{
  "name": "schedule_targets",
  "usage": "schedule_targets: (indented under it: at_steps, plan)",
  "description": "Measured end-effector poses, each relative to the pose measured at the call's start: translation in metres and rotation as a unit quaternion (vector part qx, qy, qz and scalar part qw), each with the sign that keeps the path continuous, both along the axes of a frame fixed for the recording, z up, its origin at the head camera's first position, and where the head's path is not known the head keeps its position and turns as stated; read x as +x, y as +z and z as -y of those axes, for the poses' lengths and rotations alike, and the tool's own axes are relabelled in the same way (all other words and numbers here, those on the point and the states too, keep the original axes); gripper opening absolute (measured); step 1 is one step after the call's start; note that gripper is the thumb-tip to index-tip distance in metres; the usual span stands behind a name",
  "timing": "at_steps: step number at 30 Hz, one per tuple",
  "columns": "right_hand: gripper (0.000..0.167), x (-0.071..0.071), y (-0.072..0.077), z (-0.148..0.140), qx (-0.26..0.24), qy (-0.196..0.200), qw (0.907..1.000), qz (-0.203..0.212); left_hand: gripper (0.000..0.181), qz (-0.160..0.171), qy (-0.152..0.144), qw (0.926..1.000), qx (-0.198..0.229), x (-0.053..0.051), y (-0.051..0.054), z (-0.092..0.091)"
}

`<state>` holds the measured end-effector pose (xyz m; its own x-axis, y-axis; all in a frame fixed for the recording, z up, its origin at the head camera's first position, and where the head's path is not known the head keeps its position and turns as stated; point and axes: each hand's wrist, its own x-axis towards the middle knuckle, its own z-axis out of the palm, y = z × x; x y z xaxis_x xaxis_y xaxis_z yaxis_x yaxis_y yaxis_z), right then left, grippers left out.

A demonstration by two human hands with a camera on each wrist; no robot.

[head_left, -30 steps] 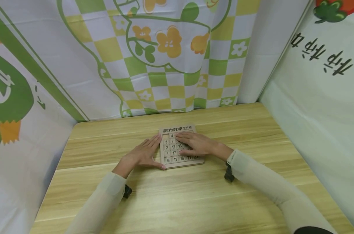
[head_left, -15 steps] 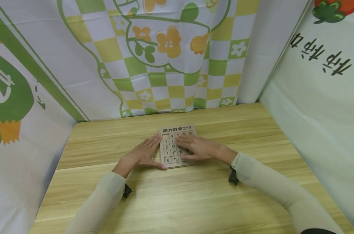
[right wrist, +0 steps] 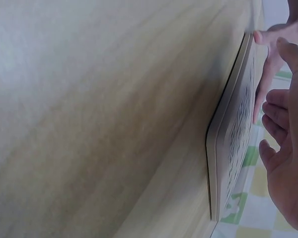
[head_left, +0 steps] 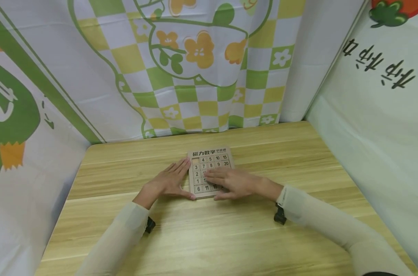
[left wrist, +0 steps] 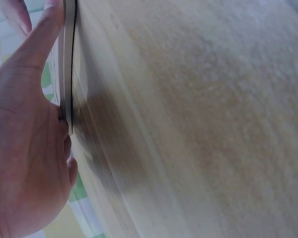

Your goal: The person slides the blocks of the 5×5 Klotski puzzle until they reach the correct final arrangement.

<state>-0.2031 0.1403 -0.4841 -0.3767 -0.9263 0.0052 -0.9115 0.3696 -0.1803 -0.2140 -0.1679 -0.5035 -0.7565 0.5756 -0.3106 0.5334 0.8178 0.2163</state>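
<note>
A wooden number sliding puzzle (head_left: 209, 153) lies flat on the table, with Chinese lettering along its far edge. Number tiles fill its grid, and the far left square shows bare wood. Along the puzzle's left side rests my left hand (head_left: 168, 182), fingers straight and the thumb against the near left corner. My right hand (head_left: 234, 182) is over the lower right part and hides several tiles there. In the right wrist view, the right hand (right wrist: 290, 144) hovers above the puzzle (right wrist: 233, 134) with fingers slightly bent, holding nothing. The left wrist view shows the left hand (left wrist: 25, 134) touching the puzzle's edge (left wrist: 68, 64).
The puzzle lies on a light wood-grain table (head_left: 202, 234). A checked, flowered cloth (head_left: 198, 96) hangs behind it. Pale printed cloth walls stand at the left (head_left: 33, 184) and right (head_left: 371, 126). A dark strap device (head_left: 280, 214) sits at the right wrist.
My right hand has moved toward the near edge of the puzzle, uncovering the upper rows of tiles. The left hand and the puzzle have stayed in place.
</note>
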Motion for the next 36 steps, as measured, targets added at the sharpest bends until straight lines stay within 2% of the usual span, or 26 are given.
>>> schedule_targets:
  at_steps: [6, 10, 14, 21, 28, 36]
  plan:
    - [0.078, 0.011, -0.001, 0.004, 0.009, 0.027, 0.9995, -0.01, 0.139, 0.002, 0.0, 1.0, 0.0, 0.002, 0.005, -0.002]
    - [0.078, 0.018, -0.004, 0.008, 0.02, 0.046, 0.9986, -0.017, 0.14, 0.007, -0.003, 1.0, -0.002, 0.003, 0.002, -0.001]
    - [0.079, 0.02, -0.004, 0.012, 0.028, 0.048, 0.9984, -0.013, 0.141, -0.006, -0.008, 0.9999, 0.005, 0.001, -0.001, 0.0]
    - [0.076, 0.021, -0.005, 0.017, 0.022, 0.059, 0.998, -0.009, 0.141, -0.01, -0.012, 0.9998, 0.01, 0.0, 0.002, 0.0]
    - [0.075, 0.019, -0.009, 0.02, 0.032, 0.052, 0.9981, -0.001, 0.138, -0.015, -0.009, 0.9998, -0.001, 0.002, 0.004, -0.001]
    - [0.074, 0.012, -0.012, 0.023, 0.034, 0.027, 0.9991, -0.002, 0.14, -0.009, -0.01, 0.9999, 0.003, 0.001, 0.003, -0.001]
